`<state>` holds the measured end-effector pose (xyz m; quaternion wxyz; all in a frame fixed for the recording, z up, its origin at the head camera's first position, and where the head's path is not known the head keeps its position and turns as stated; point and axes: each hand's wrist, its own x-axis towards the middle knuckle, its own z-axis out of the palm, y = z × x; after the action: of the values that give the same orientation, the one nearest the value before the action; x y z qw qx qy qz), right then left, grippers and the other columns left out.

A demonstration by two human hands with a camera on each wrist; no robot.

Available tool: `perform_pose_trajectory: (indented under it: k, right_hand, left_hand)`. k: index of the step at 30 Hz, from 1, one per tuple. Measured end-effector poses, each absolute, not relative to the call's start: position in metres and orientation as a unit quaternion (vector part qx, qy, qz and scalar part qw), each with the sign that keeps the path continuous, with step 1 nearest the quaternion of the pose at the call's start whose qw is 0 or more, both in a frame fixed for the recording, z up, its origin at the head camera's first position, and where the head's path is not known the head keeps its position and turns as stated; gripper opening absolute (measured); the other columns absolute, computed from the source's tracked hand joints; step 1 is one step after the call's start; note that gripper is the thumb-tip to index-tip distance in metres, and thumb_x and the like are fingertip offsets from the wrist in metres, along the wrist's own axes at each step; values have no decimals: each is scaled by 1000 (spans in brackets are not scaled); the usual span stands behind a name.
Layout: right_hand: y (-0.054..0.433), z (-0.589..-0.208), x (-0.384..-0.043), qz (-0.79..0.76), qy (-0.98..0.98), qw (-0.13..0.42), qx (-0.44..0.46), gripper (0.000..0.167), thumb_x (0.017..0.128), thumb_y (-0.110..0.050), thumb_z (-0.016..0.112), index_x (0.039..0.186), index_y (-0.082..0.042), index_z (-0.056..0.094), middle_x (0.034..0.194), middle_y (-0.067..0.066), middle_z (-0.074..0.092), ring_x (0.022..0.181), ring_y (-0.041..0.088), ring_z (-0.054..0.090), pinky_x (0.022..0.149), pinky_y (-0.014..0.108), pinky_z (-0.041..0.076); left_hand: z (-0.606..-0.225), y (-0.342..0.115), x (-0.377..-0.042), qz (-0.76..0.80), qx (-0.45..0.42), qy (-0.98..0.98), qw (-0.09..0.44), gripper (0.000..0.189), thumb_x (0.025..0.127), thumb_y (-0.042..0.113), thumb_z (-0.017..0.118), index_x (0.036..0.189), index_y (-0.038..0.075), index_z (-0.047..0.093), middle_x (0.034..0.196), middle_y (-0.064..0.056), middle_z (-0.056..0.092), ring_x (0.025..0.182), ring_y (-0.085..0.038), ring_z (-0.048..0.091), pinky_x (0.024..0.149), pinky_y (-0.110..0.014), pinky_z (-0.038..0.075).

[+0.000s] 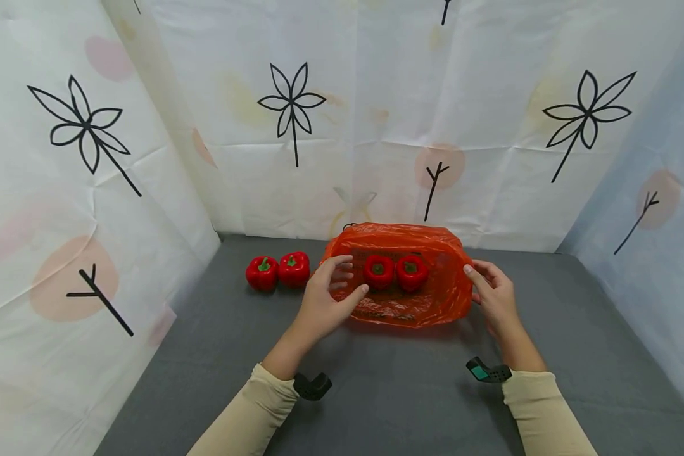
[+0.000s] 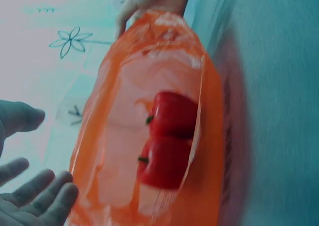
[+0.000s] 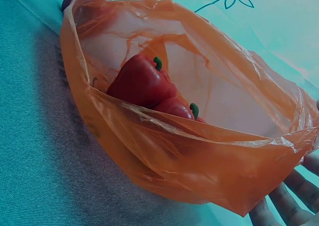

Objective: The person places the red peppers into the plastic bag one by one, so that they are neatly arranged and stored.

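An orange plastic bag (image 1: pixel 416 234) lies on its base with its mouth spread wide towards me. Two red bell peppers (image 1: pixel 379 272) with green stems sit side by side inside it; the left wrist view shows the same peppers (image 2: pixel 167 162) past the bag's rim. At the bag's right end, my right hand (image 1: pixel 497 296) pinches the rim between thumb and fingers. My left hand (image 1: pixel 323 303) is at the opposite end, fingers spread and holding nothing, with its fingertips overlapping the bag's left edge in the head view.
Two more red bell peppers, one (image 1: pixel 261 273) beside the other (image 1: pixel 294 269), stand on the grey cloth-covered table (image 1: pixel 399 392) left of the bag. A patterned white cloth backdrop (image 1: pixel 370 114) rises behind and at both sides.
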<state>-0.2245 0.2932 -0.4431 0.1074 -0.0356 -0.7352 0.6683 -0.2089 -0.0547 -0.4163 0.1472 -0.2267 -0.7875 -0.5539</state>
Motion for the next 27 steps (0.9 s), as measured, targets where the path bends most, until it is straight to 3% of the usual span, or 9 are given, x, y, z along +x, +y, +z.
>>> perform_pose_trajectory:
  k: [9, 19, 23, 27]
  right_hand:
    - [293, -442, -224, 677, -727, 104, -37, 32, 105, -36, 68, 130, -16, 64, 114, -18, 66, 98, -3, 68, 75, 16, 61]
    - [291, -443, -224, 684, -723, 96, -31, 31, 105, -35, 67, 130, -16, 64, 113, -19, 67, 99, -3, 68, 76, 16, 61]
    - [291, -443, -224, 683, -723, 99, -32, 27, 106, -34, 67, 127, -19, 64, 113, -18, 66, 99, -3, 68, 76, 16, 61]
    - [291, -443, -224, 682, -724, 97, -30, 21, 106, -34, 66, 124, -23, 65, 113, -18, 66, 99, -3, 67, 76, 16, 61]
  left_hand:
    - [-416, -114, -217, -555, -188, -777, 230, 48, 93, 17, 83, 136, 12, 63, 128, -11, 69, 112, -31, 71, 97, -53, 61]
    - [-433, -174, -239, -488, -110, -807, 315, 56, 86, 16, 88, 136, 5, 63, 128, -14, 68, 117, -35, 66, 96, -58, 55]
    - [-444, -191, -251, -487, -85, -806, 325, 64, 83, 13, 89, 139, 1, 60, 129, -19, 66, 119, -41, 63, 96, -60, 53]
    - [-455, -205, -259, -493, -43, -815, 300, 71, 84, 16, 90, 144, 3, 55, 135, -19, 62, 126, -40, 59, 99, -59, 51]
